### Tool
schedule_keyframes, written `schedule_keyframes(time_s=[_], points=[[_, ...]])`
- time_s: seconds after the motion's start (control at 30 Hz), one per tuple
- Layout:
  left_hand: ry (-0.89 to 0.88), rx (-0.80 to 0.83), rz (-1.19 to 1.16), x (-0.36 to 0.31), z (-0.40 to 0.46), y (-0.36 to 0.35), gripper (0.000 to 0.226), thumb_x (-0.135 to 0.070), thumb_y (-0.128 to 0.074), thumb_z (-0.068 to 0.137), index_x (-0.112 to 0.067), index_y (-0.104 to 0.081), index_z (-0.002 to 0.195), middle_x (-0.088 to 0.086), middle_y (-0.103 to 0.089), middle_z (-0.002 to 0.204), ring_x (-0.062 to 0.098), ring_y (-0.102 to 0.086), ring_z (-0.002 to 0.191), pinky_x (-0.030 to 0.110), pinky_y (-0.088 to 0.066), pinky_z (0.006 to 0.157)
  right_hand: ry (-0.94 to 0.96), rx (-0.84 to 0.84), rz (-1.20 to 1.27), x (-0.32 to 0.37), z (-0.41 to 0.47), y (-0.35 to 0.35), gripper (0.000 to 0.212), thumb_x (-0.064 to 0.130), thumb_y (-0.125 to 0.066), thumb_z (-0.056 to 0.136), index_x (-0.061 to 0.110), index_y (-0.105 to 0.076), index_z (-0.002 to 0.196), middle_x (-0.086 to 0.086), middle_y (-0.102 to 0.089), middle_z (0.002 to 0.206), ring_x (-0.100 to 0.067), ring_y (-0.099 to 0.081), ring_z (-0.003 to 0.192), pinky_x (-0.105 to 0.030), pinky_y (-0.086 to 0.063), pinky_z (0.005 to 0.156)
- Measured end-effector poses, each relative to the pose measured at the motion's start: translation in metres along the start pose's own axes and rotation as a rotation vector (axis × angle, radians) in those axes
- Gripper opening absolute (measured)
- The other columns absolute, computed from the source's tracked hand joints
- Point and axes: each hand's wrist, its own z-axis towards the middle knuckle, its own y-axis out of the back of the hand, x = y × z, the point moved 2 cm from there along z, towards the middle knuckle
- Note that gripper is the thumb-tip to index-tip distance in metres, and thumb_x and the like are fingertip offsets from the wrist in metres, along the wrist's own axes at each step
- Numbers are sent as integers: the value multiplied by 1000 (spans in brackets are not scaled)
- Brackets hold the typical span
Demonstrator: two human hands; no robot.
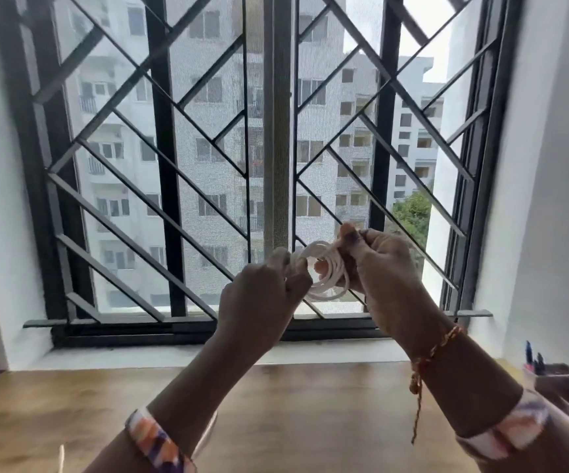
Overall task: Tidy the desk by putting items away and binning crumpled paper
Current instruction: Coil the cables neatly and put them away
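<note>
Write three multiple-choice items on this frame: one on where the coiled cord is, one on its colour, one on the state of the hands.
1. Where is the coiled cord?
A. Flat on the desk
B. Held up between both hands in front of the window
C. Hanging from the window grille

2. What colour is the cord?
A. White
B. Black
C. Red

3. How do the left hand and right hand stand?
A. Both flat on the desk
B. Left holds the cord, right hangs idle
C. Both have a grip on the cord

Key: 1 B, the coil is raised above the wooden desk, against the window. 2 A, the loops are white. 3 C, fingers of both hands curl round the coil.
</note>
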Motion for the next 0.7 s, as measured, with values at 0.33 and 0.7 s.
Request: schedule_keyframes(time_s=[0.33,0.7], points=[[-55,-189,126,4,-38,16,36,-36,-36,87,-10,-52,69,9,-54,44,34,-53,37,24,-37,38,-424,116,389,-25,-16,-25,32,32,-52,90,4,-56,74,-4,-59,48,-12,-57,40,-21,-49,41],[412,237,-25,15,-94,93,15,-24,-67,80,-16,-73,92,3,-69,76,15,-63,71,25,-46,65,-425,579,114,-46,-69,-51,23,26,-55,88,7,-60,75,-3,-67,57,-14,-64,49,-25,-55,52]])
